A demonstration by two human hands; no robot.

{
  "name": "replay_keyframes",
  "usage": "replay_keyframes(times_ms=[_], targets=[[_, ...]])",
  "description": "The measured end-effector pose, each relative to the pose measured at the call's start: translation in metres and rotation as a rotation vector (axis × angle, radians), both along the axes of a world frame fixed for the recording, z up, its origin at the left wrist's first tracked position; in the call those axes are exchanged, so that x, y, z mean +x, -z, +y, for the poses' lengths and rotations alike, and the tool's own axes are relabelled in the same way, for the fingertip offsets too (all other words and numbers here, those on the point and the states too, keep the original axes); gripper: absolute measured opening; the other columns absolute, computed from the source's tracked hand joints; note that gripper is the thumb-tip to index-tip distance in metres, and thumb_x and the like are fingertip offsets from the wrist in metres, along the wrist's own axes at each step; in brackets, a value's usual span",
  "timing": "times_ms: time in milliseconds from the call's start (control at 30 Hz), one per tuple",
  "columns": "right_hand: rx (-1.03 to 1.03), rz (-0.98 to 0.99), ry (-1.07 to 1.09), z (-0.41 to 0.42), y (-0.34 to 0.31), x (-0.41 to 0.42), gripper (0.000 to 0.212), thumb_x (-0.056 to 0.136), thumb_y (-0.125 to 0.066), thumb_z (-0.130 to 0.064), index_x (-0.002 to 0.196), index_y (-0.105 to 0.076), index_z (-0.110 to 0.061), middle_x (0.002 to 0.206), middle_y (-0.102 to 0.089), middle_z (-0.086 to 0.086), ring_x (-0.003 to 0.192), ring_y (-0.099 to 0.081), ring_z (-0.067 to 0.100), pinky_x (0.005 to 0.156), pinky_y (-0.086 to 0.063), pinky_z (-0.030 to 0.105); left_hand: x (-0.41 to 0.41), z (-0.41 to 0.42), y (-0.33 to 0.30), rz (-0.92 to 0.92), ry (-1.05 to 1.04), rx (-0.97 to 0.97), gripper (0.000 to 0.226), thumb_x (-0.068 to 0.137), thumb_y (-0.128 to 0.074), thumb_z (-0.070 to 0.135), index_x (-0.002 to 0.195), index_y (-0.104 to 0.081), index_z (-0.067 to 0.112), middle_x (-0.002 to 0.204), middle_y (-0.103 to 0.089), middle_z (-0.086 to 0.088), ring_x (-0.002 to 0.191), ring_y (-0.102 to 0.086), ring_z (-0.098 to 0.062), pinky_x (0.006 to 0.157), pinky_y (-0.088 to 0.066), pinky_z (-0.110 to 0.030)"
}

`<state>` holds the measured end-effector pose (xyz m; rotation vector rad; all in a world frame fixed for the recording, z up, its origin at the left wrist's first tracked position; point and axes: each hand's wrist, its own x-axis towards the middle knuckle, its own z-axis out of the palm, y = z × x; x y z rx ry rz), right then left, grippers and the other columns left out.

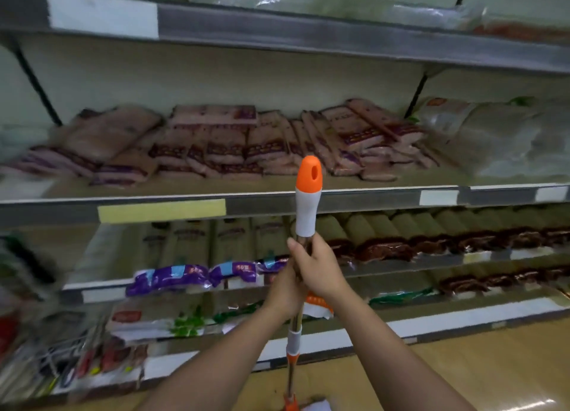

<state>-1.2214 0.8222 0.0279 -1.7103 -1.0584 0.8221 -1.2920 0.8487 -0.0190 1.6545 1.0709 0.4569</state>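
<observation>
A mop handle (307, 207) stands nearly upright in the middle of the view, with an orange cap and a white grip at its top. My right hand (319, 267) grips the pole just under the white grip. My left hand (285, 295) grips the same pole right below it, partly hidden behind the right hand. Lower down, the metal pole carries a white and orange collar (293, 347) and an orange paper label (319, 305).
Store shelves fill the view ahead. Pinkish packets (225, 142) are stacked on the middle shelf (354, 202), brown rolls (431, 228) and purple bags (172, 278) lie lower. Small hanging tools (92, 361) are at lower left. Wooden floor (462, 364) lies at lower right.
</observation>
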Motion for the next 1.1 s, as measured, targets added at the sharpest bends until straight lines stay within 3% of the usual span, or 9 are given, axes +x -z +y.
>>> replay_keyframes(times_ms=[67, 200, 300, 433, 567, 667, 833, 933, 1100], targets=[[0.012, -0.031, -0.098, -0.006, -0.002, -0.010, 0.011, 0.092, -0.052, -0.031, 0.096, -0.049, -0.021, 0.078, -0.054, -0.008, 0.074, -0.054, 0.003, 0.061, -0.040, 0.015, -0.014, -0.011, 0.002, 0.017, -0.060, 0.049, 0.038, 0.091, -0.049, 0.007, 0.130, -0.049, 0.007, 0.126, -0.058, -0.012, 0.115, -0.058, -0.025, 0.082, -0.047, -0.017], [0.136, -0.097, -0.259, -0.007, -0.016, -0.045, 0.019, 0.091, -0.054, -0.027, 0.076, -0.043, -0.031, 0.067, -0.048, -0.010, 0.062, -0.048, 0.001, 0.058, -0.037, 0.016, -0.050, -0.022, -0.003, 0.015, -0.176, 0.124, 0.031, 0.087, -0.051, 0.025, 0.117, -0.050, 0.033, 0.104, -0.065, 0.004, 0.101, -0.063, -0.020, 0.087, -0.054, -0.039], [0.255, -0.082, -0.318, 0.002, -0.041, -0.085, 0.030, 0.089, -0.057, -0.020, 0.065, -0.039, -0.026, 0.058, -0.041, -0.007, 0.051, -0.038, 0.003, 0.054, -0.032, 0.021, -0.089, -0.021, -0.025, -0.035, -0.308, 0.156, 0.031, 0.083, -0.052, 0.023, 0.113, -0.057, 0.023, 0.100, -0.064, 0.001, 0.100, -0.062, -0.024, 0.088, -0.053, -0.041], [0.408, -0.012, -0.429, 0.014, -0.082, -0.157, 0.033, 0.082, -0.059, -0.025, 0.061, -0.034, -0.022, 0.057, -0.036, -0.001, 0.054, -0.033, 0.010, 0.054, -0.028, 0.029, -0.161, -0.021, -0.061, -0.153, -0.453, 0.309, 0.036, 0.068, -0.051, 0.031, 0.100, -0.059, 0.018, 0.078, -0.065, 0.010, 0.083, -0.066, -0.013, 0.069, -0.058, -0.041], [0.488, 0.103, -0.561, 0.015, -0.106, -0.241, 0.030, 0.077, -0.058, -0.034, 0.059, -0.036, -0.024, 0.055, -0.041, 0.003, 0.054, -0.039, 0.018, 0.054, -0.033, 0.033, -0.240, -0.029, -0.086, -0.230, -0.637, 0.400, 0.024, 0.063, -0.054, 0.027, 0.080, -0.063, 0.013, 0.071, -0.067, -0.011, 0.073, -0.067, -0.018, 0.059, -0.054, -0.042], [0.533, 0.133, -0.671, 0.014, -0.117, -0.304, 0.026, 0.080, -0.056, -0.028, 0.062, -0.039, -0.022, 0.058, -0.046, 0.010, 0.055, -0.044, 0.020, 0.056, -0.036, 0.034, -0.298, -0.042, -0.102, -0.311, -0.733, 0.405, 0.007, 0.063, -0.053, 0.009, 0.063, -0.058, 0.015, 0.056, -0.058, 0.000, 0.054, -0.056, -0.001, 0.050, -0.042, -0.028], [0.596, 0.184, -0.820, 0.011, -0.130, -0.417, 0.029, 0.078, -0.055, -0.038, 0.064, -0.042, -0.016, 0.061, -0.047, 0.013, 0.055, -0.046, 0.022, 0.056, -0.039, 0.034, -0.399, -0.058, -0.127, -0.407, -0.891, 0.392, 0.035, 0.083, -0.045, -0.016, 0.063, -0.054, 0.011, 0.051, -0.053, 0.006, 0.043, -0.051, 0.002, 0.046, -0.037, -0.014], [0.638, 0.217, -0.941, 0.008, -0.138, -0.486, 0.030, 0.078, -0.057, -0.038, 0.063, -0.044, -0.016, 0.060, -0.049, 0.010, 0.054, -0.047, 0.016, 0.054, -0.039, 0.029, -0.464, -0.065, -0.138, -0.508, -1.033, 0.410, 0.035, 0.086, -0.043, -0.016, 0.066, -0.056, 0.009, 0.054, -0.055, 0.003, 0.044, -0.053, 0.003, 0.047, -0.040, -0.014], [0.667, 0.365, -1.189, 0.002, -0.146, -0.588, 0.022, 0.081, -0.055, -0.044, 0.073, -0.049, -0.024, 0.060, -0.053, -0.013, 0.056, -0.049, 0.001, 0.056, -0.041, 0.017, -0.568, -0.077, -0.157, -0.466, -1.095, 0.468, 0.039, 0.088, -0.041, -0.012, 0.058, -0.053, 0.010, 0.033, -0.052, 0.005, 0.031, -0.048, 0.000, 0.036, -0.035, -0.011]])
